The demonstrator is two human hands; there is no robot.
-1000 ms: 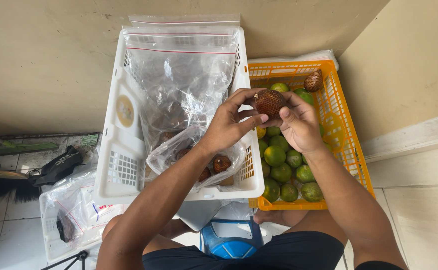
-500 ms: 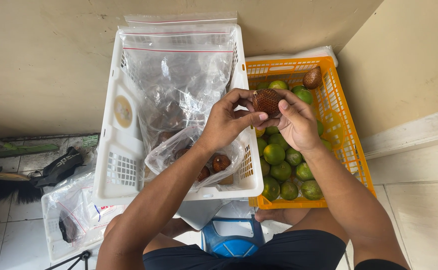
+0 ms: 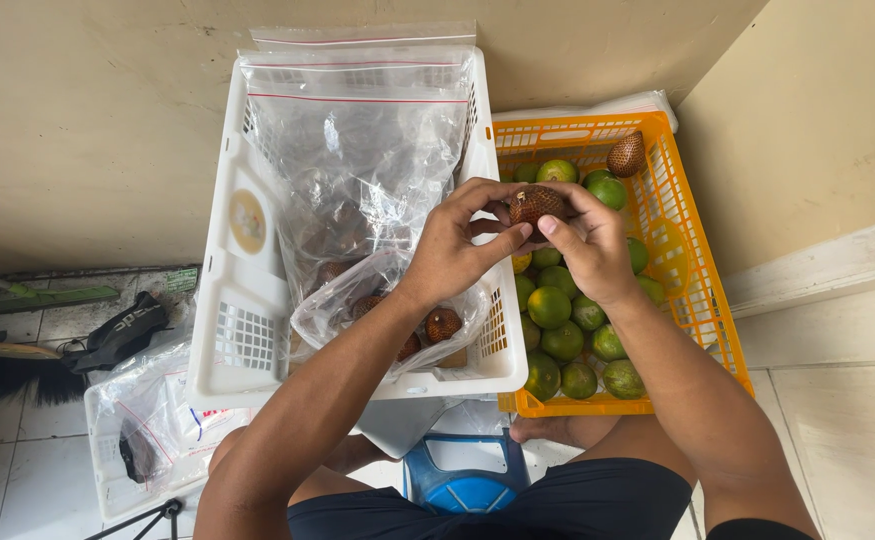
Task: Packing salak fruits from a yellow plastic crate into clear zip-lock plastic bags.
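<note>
We hold one brown snake fruit [image 3: 535, 205] between both hands, left hand [image 3: 454, 248] and right hand [image 3: 589, 252] each in a narrow fingertip grip. It lies crosswise above the seam between the white crate [image 3: 247, 330] and the orange crate [image 3: 702, 310], open plastic bag [image 3: 357, 300] lower left.

Clear zip bags [image 3: 357, 150] line the white crate [image 3: 219, 330]; more bags [image 3: 157, 420] lie lower left.

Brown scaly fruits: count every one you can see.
5, maybe more hidden: one brown scaly fruit held by both hands, one in the orange crate's far corner, three in the open plastic bag.
</note>
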